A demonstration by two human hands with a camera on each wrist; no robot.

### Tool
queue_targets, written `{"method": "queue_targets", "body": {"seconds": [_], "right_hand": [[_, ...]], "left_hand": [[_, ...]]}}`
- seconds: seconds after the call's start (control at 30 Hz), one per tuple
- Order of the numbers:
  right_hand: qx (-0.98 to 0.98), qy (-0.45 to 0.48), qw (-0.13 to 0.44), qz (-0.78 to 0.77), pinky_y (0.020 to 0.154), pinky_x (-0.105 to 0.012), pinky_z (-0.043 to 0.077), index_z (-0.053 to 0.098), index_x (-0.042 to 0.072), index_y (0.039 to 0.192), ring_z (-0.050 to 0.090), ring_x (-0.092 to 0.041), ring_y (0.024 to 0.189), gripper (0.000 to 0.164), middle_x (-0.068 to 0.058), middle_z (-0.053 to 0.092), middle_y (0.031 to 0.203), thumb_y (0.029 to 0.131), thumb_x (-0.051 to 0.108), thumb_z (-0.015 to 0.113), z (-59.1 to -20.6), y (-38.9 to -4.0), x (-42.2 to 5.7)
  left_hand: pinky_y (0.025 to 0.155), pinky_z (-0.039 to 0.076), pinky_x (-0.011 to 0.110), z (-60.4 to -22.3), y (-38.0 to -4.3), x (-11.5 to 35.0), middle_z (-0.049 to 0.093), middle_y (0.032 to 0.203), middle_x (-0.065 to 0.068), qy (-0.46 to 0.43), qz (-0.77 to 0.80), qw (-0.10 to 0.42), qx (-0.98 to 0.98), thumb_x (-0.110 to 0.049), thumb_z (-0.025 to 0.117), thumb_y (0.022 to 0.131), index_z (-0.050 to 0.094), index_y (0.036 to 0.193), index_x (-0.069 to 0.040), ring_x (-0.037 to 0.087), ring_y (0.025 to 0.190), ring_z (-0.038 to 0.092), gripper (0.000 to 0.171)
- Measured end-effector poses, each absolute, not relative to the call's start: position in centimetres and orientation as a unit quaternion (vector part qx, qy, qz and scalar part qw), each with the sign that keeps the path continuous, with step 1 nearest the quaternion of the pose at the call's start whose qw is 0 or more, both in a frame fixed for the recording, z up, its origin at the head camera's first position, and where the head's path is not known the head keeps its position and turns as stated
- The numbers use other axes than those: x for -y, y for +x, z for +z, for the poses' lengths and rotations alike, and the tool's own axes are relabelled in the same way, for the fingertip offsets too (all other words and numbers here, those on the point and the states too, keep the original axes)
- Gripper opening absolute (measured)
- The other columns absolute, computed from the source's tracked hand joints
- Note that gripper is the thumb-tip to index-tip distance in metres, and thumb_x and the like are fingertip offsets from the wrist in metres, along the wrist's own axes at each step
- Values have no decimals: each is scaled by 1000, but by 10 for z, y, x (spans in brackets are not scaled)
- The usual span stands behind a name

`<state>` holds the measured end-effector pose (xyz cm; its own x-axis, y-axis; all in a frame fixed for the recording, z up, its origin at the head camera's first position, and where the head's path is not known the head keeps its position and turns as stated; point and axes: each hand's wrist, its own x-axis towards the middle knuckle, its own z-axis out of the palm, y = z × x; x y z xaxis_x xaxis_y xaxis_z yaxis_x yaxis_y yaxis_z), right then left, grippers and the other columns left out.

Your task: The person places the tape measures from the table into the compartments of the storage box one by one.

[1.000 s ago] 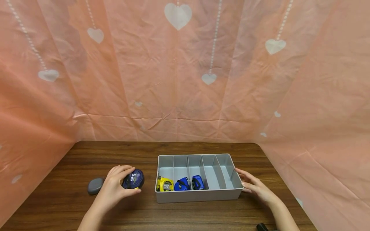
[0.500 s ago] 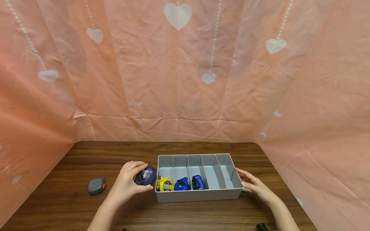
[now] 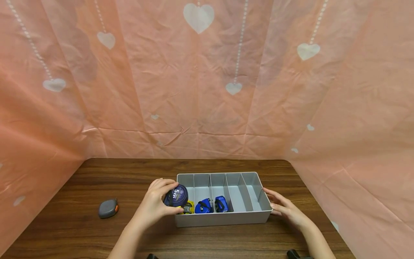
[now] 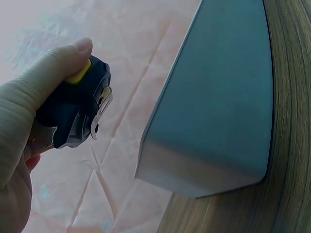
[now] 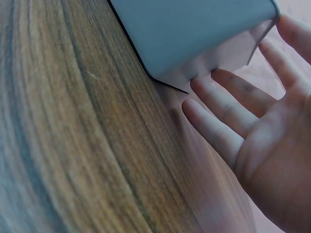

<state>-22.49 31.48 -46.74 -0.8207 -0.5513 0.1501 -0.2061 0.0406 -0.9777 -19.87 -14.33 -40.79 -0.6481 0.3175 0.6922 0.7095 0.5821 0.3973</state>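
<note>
In the head view my left hand (image 3: pixel 156 202) grips a round dark blue tape measure (image 3: pixel 179 194) marked 5m, above the left end of a grey divided box (image 3: pixel 223 219). The left wrist view shows my thumb near the yellow button of this tape measure (image 4: pixel 73 109), with its metal belt clip facing the box. Partly covered below it, a yellow tape measure (image 3: pixel 189 207) lies in the leftmost compartment. Two blue tape measures, one (image 3: pixel 203 206) in the second compartment and another (image 3: pixel 221 204) in the third, lie beyond. My right hand (image 3: pixel 289 213) touches the box's right end with extended fingers (image 5: pixel 223 104).
A rounded grey case with an orange button (image 3: pixel 108 208) lies on the wooden table (image 3: pixel 64 230) at the left. The box's two right compartments hold nothing visible. A black object (image 3: pixel 293 254) shows at the lower edge, by my right forearm. A pink curtain (image 3: pixel 194 108) surrounds the table.
My left hand has carried the dark blue tape measure rightward, from the table left of the box to over its left end. My right hand and the box stay put.
</note>
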Motion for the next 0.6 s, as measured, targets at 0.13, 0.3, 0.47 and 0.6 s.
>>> {"method": "queue_targets", "body": {"seconds": [0.13,0.3,0.47,0.6], "right_hand": [[-708,-272,136,-637,84,-36,46,18,-4,140,44,-32,114,50,-42,19,129,94,-2,36,-467,-225,-315],[-710,-285,132,-630,83,-36,46,18,-4,140,46,-27,113,49,-43,21,128,94,-2,35,-467,-225,-316],[-707,-296,129,-629,83,-36,47,18,-4,140,47,-25,113,48,-42,22,128,94,-3,34,-466,-225,-316],[-702,-299,128,-633,83,-36,46,18,-5,139,47,-26,113,48,-40,24,129,94,-3,34,-466,-224,-315]], "left_hand": [[95,29,36,-407,-198,135,58,105,-6,-303,-348,275,844,-33,89,42,67,103,-6,15,103,46,71],[93,32,35,-408,-199,126,57,105,-6,-309,-346,270,843,-40,87,45,67,104,-7,14,104,45,70],[94,32,36,-409,-202,116,57,105,-6,-324,-341,272,840,-40,87,45,66,104,-7,14,103,46,71],[96,31,39,-410,-204,109,57,105,-4,-342,-339,271,834,-38,88,45,66,104,-6,15,103,46,71]]}}
